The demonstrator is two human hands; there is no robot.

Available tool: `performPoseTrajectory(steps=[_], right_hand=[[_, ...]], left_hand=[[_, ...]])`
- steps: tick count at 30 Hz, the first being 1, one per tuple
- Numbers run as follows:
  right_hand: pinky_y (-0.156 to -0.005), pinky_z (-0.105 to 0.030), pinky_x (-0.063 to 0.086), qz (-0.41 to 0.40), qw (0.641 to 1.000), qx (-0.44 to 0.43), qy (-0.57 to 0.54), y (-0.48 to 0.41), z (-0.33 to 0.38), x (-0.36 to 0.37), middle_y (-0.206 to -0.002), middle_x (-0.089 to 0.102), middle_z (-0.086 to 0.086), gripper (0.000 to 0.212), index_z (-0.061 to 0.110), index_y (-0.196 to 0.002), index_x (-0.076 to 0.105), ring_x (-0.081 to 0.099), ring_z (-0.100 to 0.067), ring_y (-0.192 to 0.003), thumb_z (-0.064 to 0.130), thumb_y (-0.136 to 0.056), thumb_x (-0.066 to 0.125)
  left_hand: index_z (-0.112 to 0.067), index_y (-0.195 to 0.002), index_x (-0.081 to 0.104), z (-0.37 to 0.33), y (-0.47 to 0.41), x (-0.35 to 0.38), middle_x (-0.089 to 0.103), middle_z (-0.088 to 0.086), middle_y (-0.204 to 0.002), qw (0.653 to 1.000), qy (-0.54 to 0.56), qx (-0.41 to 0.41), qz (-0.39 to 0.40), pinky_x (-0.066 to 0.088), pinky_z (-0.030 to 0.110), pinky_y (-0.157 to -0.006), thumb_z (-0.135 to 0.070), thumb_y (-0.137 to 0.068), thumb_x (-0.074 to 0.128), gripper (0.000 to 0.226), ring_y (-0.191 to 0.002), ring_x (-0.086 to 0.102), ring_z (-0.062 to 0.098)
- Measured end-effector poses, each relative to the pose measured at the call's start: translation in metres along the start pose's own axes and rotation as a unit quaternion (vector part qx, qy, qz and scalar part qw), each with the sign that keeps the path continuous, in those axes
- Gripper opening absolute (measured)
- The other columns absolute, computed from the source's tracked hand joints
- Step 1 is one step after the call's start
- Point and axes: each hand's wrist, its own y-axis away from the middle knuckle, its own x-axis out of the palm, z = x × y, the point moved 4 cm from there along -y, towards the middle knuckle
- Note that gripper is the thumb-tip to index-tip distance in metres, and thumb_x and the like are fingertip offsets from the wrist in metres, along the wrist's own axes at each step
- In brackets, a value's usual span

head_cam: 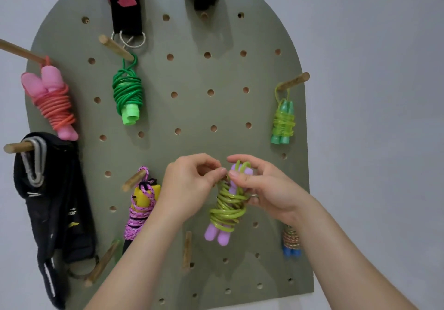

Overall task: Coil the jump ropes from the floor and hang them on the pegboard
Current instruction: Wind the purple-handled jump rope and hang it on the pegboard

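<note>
Both hands meet at the top end of the coiled jump rope [228, 209], the lilac-handled one wound in yellow-green cord. It hangs upright against the pegboard [192, 108], right of the board's middle and nearer its bottom edge than its top. My left hand [189, 185] pinches the cord at the bundle's head between thumb and forefinger. My right hand [264, 189] curls round the upper handles from the other side, thumb across the front. The long axis runs straight down, with the lower handle ends [217, 234] pointing at the bottom edge. The hanging loop [243, 164] pokes up just above my right fingers, so I judge the coming move turns on that loop and a peg right behind it, with the right hand nearer. That peg I cannot see, since fingers cover the spot, and I cannot tell whether the loop sits over it. Toward the bottom right corner, a blue-handled rope [290, 242] is half hidden by my right forearm.
</note>
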Motion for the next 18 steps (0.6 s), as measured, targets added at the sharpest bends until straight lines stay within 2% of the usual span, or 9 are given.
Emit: performPoseTrajectory(steps=[1,2,4,6,9,10,13,15,18], right_hand=[[-0.072,-0.028,0.049,0.008,1.0,-0.004,0.002,-0.001,-0.001,-0.002,-0.09,0.068,0.001,0.05,0.025,-0.119,0.063,0.065,-0.013,-0.082,0.027,-0.072,0.08],[-0.07,-0.027,0.05,0.012,1.0,-0.01,-0.002,-0.001,-0.003,-0.004,-0.089,0.068,0.0,0.051,0.024,-0.121,0.062,0.065,-0.012,-0.082,0.026,-0.073,0.08],[-0.067,-0.025,0.051,0.007,0.999,-0.028,-0.028,-0.004,-0.006,-0.006,-0.088,0.065,-0.002,0.052,0.021,-0.123,0.06,0.065,-0.012,-0.079,0.024,-0.074,0.078],[-0.063,-0.024,0.051,-0.003,0.997,-0.036,-0.063,-0.009,-0.008,-0.006,-0.087,0.064,-0.004,0.054,0.021,-0.123,0.059,0.064,-0.014,-0.076,0.021,-0.073,0.078],[-0.066,-0.03,0.055,-0.028,0.996,-0.035,-0.076,-0.015,-0.01,-0.005,-0.088,0.068,-0.007,0.057,0.021,-0.122,0.057,0.066,-0.018,-0.077,0.024,-0.068,0.075],[-0.069,-0.032,0.057,-0.044,0.996,-0.041,-0.071,-0.017,-0.011,-0.006,-0.09,0.07,-0.006,0.058,0.02,-0.121,0.056,0.068,-0.018,-0.078,0.025,-0.066,0.075],[-0.07,-0.032,0.058,-0.117,0.989,-0.069,-0.06,-0.025,-0.017,-0.013,-0.091,0.073,-0.006,0.052,0.012,-0.118,0.058,0.07,-0.015,-0.078,0.027,-0.072,0.076],[-0.067,-0.028,0.057,-0.163,0.982,-0.075,-0.053,-0.031,-0.024,-0.014,-0.087,0.072,-0.006,0.038,0.01,-0.114,0.06,0.069,-0.012,-0.075,0.025,-0.082,0.073],[-0.067,-0.028,0.055,-0.189,0.977,-0.095,-0.026,-0.041,-0.034,-0.009,-0.078,0.069,-0.001,0.026,0.011,-0.102,0.065,0.065,-0.011,-0.073,0.026,-0.083,0.074]], left_hand=[[-0.02,-0.074,0.072,0.004,0.0,0.002,0.069,-0.007,-0.063,0.997,0.071,-0.036,0.015,0.047,0.029,-0.063,-0.019,-0.079,0.076,0.007,-0.058,0.061,0.008],[-0.02,-0.072,0.072,0.006,0.0,0.003,0.069,-0.008,-0.062,0.994,0.093,-0.046,0.019,0.047,0.028,-0.063,-0.017,-0.078,0.077,0.009,-0.058,0.06,0.007],[-0.018,-0.07,0.072,0.005,-0.004,0.004,0.07,-0.006,-0.063,0.997,0.065,-0.043,0.011,0.05,0.028,-0.064,-0.018,-0.076,0.078,0.008,-0.061,0.061,0.01],[-0.013,-0.072,0.073,0.007,-0.013,0.005,0.069,-0.002,-0.064,0.991,0.102,-0.084,0.019,0.048,0.026,-0.062,-0.017,-0.076,0.078,0.008,-0.06,0.058,0.013],[-0.003,-0.082,0.072,0.022,-0.02,0.014,0.068,0.006,-0.068,0.948,0.242,-0.193,0.07,0.047,0.024,-0.059,-0.011,-0.08,0.073,0.008,-0.064,0.055,0.018],[-0.003,-0.083,0.073,0.028,-0.021,0.016,0.068,0.008,-0.068,0.942,0.262,-0.197,0.067,0.048,0.025,-0.06,-0.01,-0.081,0.072,0.007,-0.066,0.055,0.02],[-0.01,-0.078,0.074,0.039,-0.025,0.024,0.07,0.01,-0.07,0.959,0.248,-0.138,0.014,0.054,0.035,-0.067,-0.009,-0.082,0.072,0.005,-0.068,0.06,0.023],[-0.016,-0.076,0.074,0.047,-0.028,0.03,0.072,0.005,-0.072,0.965,0.235,-0.117,-0.02,0.056,0.034,-0.07,-0.011,-0.083,0.071,0.01,-0.068,0.064,0.017],[-0.024,-0.075,0.074,0.056,-0.036,0.038,0.074,-0.005,-0.073,0.975,0.187,-0.102,-0.063,0.056,0.032,-0.074,-0.02,-0.084,0.071,0.01,-0.069,0.066,0.009]])
